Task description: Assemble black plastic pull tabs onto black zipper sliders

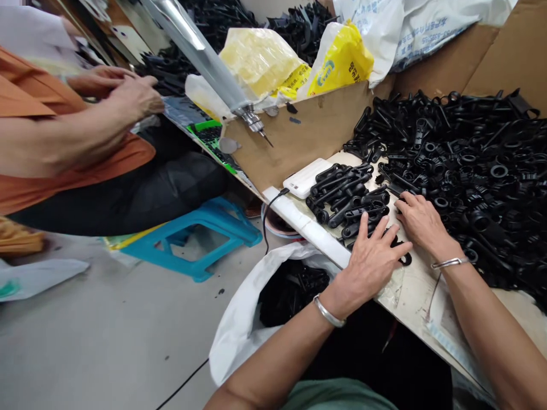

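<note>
- Upper left of the frame: a co-worker's hands (123,94) meet, fingers bunched; from here I can't tell what they pinch.
- Lower middle: a white bag (233,330) gapes below the table's edge, so I'd keep loose pieces back from that side.
- Centre: the small pile of black parts (342,191) lies on the table (416,290), near a white box (305,177). Light, flat fingers would probably shift it without tangling.
- Right of centre: the left hand (371,259) reaches palm down over the pile's lower end, fingers spread wide.
- Farther right: the right hand (421,219) angles inward, wrist low, fingers loosely bent; I can't tell whether they pinch anything. Better it stays clear of the big heap (474,176) at right.
</note>
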Tool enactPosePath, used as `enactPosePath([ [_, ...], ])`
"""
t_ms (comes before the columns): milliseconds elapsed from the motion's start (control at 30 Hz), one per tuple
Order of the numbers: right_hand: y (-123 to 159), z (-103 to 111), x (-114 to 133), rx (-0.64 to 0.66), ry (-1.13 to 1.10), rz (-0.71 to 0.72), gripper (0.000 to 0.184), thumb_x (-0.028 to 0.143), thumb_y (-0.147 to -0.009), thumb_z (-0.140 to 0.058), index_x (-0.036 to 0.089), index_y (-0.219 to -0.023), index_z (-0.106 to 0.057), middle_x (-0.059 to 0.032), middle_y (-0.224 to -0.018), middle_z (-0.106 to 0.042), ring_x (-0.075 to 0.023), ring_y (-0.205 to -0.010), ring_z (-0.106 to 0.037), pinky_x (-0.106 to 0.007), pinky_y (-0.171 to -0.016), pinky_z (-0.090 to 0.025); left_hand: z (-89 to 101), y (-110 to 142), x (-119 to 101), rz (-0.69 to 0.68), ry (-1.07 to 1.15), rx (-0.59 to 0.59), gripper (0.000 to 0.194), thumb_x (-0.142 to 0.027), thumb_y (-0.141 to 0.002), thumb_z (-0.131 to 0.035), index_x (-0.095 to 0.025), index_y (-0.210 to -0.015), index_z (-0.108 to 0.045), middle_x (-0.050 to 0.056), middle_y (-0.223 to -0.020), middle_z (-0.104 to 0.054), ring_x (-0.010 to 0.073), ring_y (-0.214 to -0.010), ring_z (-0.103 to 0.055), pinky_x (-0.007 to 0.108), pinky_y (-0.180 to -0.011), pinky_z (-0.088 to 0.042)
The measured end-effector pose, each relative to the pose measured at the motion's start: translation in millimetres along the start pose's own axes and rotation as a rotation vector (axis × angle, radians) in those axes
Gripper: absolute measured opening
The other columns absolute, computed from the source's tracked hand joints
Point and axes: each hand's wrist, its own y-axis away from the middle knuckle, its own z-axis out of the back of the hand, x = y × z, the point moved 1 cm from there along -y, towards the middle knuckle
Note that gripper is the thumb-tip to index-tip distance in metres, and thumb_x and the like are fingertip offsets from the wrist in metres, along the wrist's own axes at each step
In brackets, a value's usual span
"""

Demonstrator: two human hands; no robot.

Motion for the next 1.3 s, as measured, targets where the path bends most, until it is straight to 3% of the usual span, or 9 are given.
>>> enactPosePath([
  [267, 33, 4, -16, 0.07, 0.014, 0.028, 0.025, 0.019, -0.099, -0.041, 0.017, -0.094, -0.065, -0.011, -0.11, -0.06, -0.0192, -0.085, -0.055, -0.034, -0.077, -0.035, -6.0, -13, 15, 0.009, -0.032, -0.031, 0.032, -0.029, -0.092, -0.062, -0.03, -0.124, -0.063, 0.01, -0.135, -0.06, 0.0304, -0.133, -0.049, 0.069, -0.115, -0.022],
  [467, 69, 1, -29, 0.102, -0.058, -0.052, 0.026, 0.01, -0.097, -0.038, 0.016, -0.102, -0.063, -0.0111, -0.106, -0.063, -0.0209, -0.092, -0.057, -0.034, -0.083, -0.04, -10.7, -26, 22, 0.056, -0.061, -0.046, 0.037, -0.028, -0.093, -0.06, -0.029, -0.13, -0.061, 0.012, -0.137, -0.06, 0.0325, -0.132, -0.05, 0.072, -0.114, -0.019],
  [600, 76, 4, -35, 0.084, -0.127, -0.071, 0.026, 0.021, -0.1, -0.042, 0.017, -0.107, -0.066, -0.0116, -0.118, -0.064, -0.0213, -0.099, -0.062, -0.033, -0.085, -0.047, -11.6, -30, 21, 0.074, -0.085, -0.033, 0.039, -0.027, -0.093, -0.06, -0.028, -0.132, -0.06, 0.013, -0.137, -0.06, 0.034, -0.132, -0.05, 0.074, -0.114, -0.017],
  [733, 81, 21, -42, -0.069, -0.461, -0.135, 0.027, 0.026, -0.097, -0.049, 0.02, -0.114, -0.07, -0.0059, -0.119, -0.071, -0.0205, -0.106, -0.067, -0.032, -0.092, -0.051, -10.6, -28, 18, 0.058, -0.124, -0.029, 0.046, -0.028, -0.092, -0.062, -0.025, -0.137, -0.054, 0.015, -0.141, -0.056, 0.0357, -0.136, -0.044, 0.075, -0.112, -0.019],
  [867, 99, 41, -41, -0.16, -0.793, -0.284, 0.025, 0.036, -0.094, -0.056, 0.024, -0.107, -0.074, -0.0015, -0.101, -0.077, -0.0208, -0.091, -0.072, -0.035, -0.086, -0.056, -9.2, -25, 16, 0.049, -0.115, -0.032, 0.049, -0.031, -0.091, -0.063, -0.023, -0.138, -0.052, 0.015, -0.144, -0.054, 0.0366, -0.139, -0.041, 0.077, -0.11, -0.019],
  [933, 110, 47, -32, -0.155, -0.766, -0.224, 0.025, 0.038, -0.095, -0.056, 0.025, -0.108, -0.073, -0.0014, -0.101, -0.076, -0.0207, -0.09, -0.071, -0.037, -0.086, -0.056, -9.2, -24, 15, 0.047, -0.101, -0.029, 0.049, -0.032, -0.092, -0.063, -0.022, -0.138, -0.051, 0.016, -0.144, -0.054, 0.0367, -0.14, -0.04, 0.078, -0.11, -0.018],
  [1067, 128, 41, -3, -0.033, -0.352, -0.009, 0.021, 0.026, -0.098, -0.05, 0.022, -0.106, -0.07, -0.0075, -0.11, -0.072, -0.0241, -0.103, -0.062, -0.04, -0.087, -0.051, -9.7, -22, 14, 0.042, -0.087, -0.015, 0.044, -0.033, -0.093, -0.062, -0.02, -0.134, -0.055, 0.016, -0.143, -0.055, 0.036, -0.141, -0.039, 0.078, -0.11, -0.017],
  [1167, 133, 33, 9, 0.059, -0.134, -0.007, 0.018, 0.018, -0.096, -0.05, 0.02, -0.102, -0.067, -0.0101, -0.107, -0.07, -0.0261, -0.101, -0.057, -0.041, -0.084, -0.047, -8.5, -20, 11, 0.04, -0.084, -0.009, 0.043, -0.034, -0.092, -0.063, -0.019, -0.131, -0.056, 0.016, -0.14, -0.057, 0.036, -0.141, -0.04, 0.079, -0.11, -0.018],
  [1300, 148, 39, 5, -0.079, -0.315, -0.041, 0.019, 0.02, -0.098, -0.05, 0.02, -0.107, -0.067, -0.0088, -0.107, -0.069, -0.0248, -0.103, -0.058, -0.043, -0.091, -0.047, -4.0, -15, 9, 0.04, -0.072, -0.011, 0.042, -0.034, -0.091, -0.064, -0.019, -0.13, -0.056, 0.016, -0.138, -0.059, 0.0356, -0.14, -0.04, 0.079, -0.109, -0.019],
])
